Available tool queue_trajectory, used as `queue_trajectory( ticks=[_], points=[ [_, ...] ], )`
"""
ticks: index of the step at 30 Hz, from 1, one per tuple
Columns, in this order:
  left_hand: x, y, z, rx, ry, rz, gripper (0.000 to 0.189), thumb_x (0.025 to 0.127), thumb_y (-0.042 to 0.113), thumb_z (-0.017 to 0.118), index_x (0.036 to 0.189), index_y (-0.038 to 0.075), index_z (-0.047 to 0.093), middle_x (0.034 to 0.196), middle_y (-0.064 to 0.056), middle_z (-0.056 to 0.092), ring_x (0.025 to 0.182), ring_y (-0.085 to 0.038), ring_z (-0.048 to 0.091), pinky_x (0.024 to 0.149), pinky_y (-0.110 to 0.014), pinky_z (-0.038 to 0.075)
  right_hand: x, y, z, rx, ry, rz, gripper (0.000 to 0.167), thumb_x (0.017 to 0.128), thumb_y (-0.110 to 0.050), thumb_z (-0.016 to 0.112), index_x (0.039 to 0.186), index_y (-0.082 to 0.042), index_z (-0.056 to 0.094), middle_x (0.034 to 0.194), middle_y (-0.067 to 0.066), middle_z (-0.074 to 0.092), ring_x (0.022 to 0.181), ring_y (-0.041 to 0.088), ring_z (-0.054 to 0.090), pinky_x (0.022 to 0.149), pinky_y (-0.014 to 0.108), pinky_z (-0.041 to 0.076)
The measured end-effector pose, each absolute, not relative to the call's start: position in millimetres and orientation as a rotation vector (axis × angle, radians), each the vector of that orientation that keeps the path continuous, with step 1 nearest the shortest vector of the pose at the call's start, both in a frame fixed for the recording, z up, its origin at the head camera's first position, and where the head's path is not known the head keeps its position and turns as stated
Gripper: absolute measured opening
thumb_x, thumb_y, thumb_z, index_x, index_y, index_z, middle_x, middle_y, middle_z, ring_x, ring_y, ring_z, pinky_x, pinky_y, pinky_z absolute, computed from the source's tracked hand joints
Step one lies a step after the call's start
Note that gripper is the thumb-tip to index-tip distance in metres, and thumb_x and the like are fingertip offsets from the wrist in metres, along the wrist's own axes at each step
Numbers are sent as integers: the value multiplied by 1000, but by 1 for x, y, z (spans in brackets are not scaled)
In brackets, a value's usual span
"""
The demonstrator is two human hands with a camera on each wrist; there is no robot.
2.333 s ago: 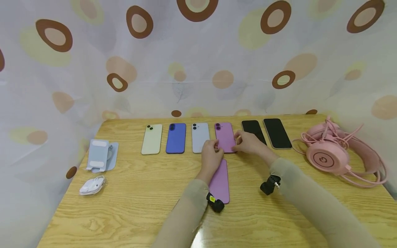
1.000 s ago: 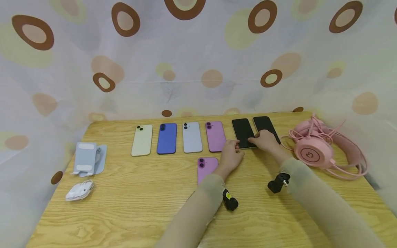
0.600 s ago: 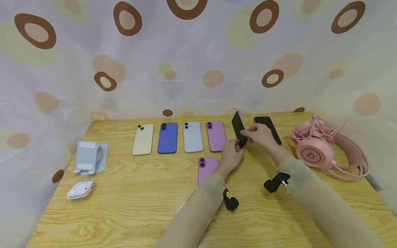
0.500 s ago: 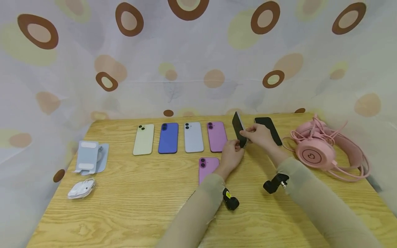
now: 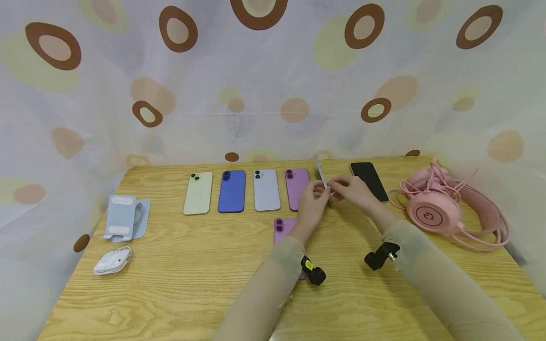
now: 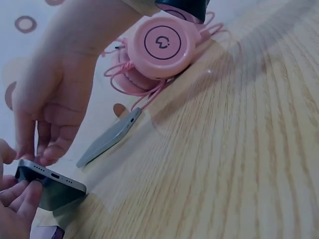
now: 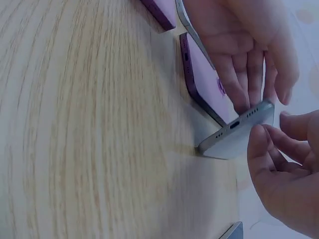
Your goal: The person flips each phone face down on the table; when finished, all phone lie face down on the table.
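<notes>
A smartphone with a dark screen and pale back stands tilted up on its long edge near the back of the table. My left hand holds it, its fingers on the dark screen in the left wrist view. My right hand is on the other side, fingertips at the pale back in the right wrist view. The phone's bottom end with its charging port faces the wrist cameras. A purple phone lies just left of my left hand, partly covered by it.
Pale yellow, blue and light blue phones lie in the row. Another purple phone lies under my left forearm. At right are a black-screened phone and pink headphones; at left, a phone stand and white earphones.
Both hands have moved right from the purple phone to the dark-screened one. It lay flat, then was tipped up on edge and turned so its pale back faces right.
</notes>
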State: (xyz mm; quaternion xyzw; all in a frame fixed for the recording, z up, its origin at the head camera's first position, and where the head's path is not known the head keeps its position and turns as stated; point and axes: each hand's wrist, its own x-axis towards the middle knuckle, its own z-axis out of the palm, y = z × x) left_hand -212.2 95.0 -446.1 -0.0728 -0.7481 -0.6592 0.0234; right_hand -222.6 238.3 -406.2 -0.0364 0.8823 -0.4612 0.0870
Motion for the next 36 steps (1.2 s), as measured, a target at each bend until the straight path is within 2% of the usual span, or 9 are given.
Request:
queue_trajectory(
  ticks=[4, 9, 15, 18, 21, 24, 28, 30, 36],
  points=[
    [-212, 92, -448, -207, -2302, -2020, 29, 89, 5, 63, 115, -7, 60, 98, -11, 63, 85, -15, 61, 75, -20, 52, -224, 243, -415, -100, 2658, -1207, 35, 98, -22, 55, 119, 6, 58, 109, 21, 63, 94, 30, 61, 82, 41, 53],
    [-212, 94, -456, -153, -2366, -1961, 29, 83, -1, 64, 111, -9, 63, 90, -8, 65, 81, -12, 62, 71, -17, 52, -223, 250, -419, -51, 2742, -958, 50, 94, -30, 62, 123, 10, 53, 113, 24, 59, 101, 33, 56, 83, 42, 49],
    [-212, 99, -466, -207, -2451, -1812, 26, 80, -4, 63, 106, -9, 67, 83, -8, 66, 76, -12, 63, 67, -15, 51, -221, 253, -417, -52, 2817, -850, 50, 89, -28, 67, 116, 12, 54, 107, 24, 59, 95, 34, 54, 79, 43, 47],
    [-212, 101, -466, -257, -2488, -1735, 21, 80, -5, 63, 100, -6, 69, 78, -5, 63, 70, -7, 59, 63, -13, 49, -222, 254, -420, -40, 2842, -844, 49, 88, -28, 68, 114, 11, 55, 104, 23, 59, 91, 32, 54, 77, 42, 47],
    [-213, 102, -465, -311, -2538, -1646, 10, 80, -6, 62, 87, -4, 68, 71, -4, 58, 63, -5, 51, 57, -14, 45, -222, 255, -422, -32, 2863, -844, 48, 88, -29, 69, 113, 11, 55, 100, 21, 60, 87, 30, 54, 74, 40, 47],
    [-211, 104, -463, -354, -2611, -1506, 13, 80, -4, 62, 91, -5, 68, 77, -7, 59, 70, -10, 51, 62, -18, 46, -221, 255, -423, -20, 2884, -839, 46, 87, -28, 69, 110, 10, 56, 95, 19, 60, 84, 29, 54, 71, 38, 46],
    [-205, 105, -457, -394, -2723, -1315, 36, 83, 0, 62, 117, -10, 62, 99, -16, 61, 93, -21, 56, 82, -25, 49, -219, 254, -423, 2, 2894, -838, 44, 87, -25, 70, 108, 11, 55, 90, 17, 60, 80, 27, 54, 69, 36, 45],
    [-203, 105, -455, -403, -2767, -1259, 42, 84, 3, 62, 124, -11, 57, 108, -19, 59, 101, -24, 56, 88, -27, 49, -219, 254, -422, 7, 2892, -839, 43, 87, -25, 70, 108, 11, 55, 89, 16, 59, 79, 27, 54, 68, 36, 45],
    [-199, 106, -452, -401, -2847, -1232, 49, 86, 6, 61, 131, -11, 50, 122, -20, 54, 114, -25, 52, 98, -26, 44, -220, 254, -425, 9, 2891, -838, 44, 87, -25, 70, 109, 11, 55, 91, 17, 60, 80, 27, 54, 70, 37, 46]
  ],
)
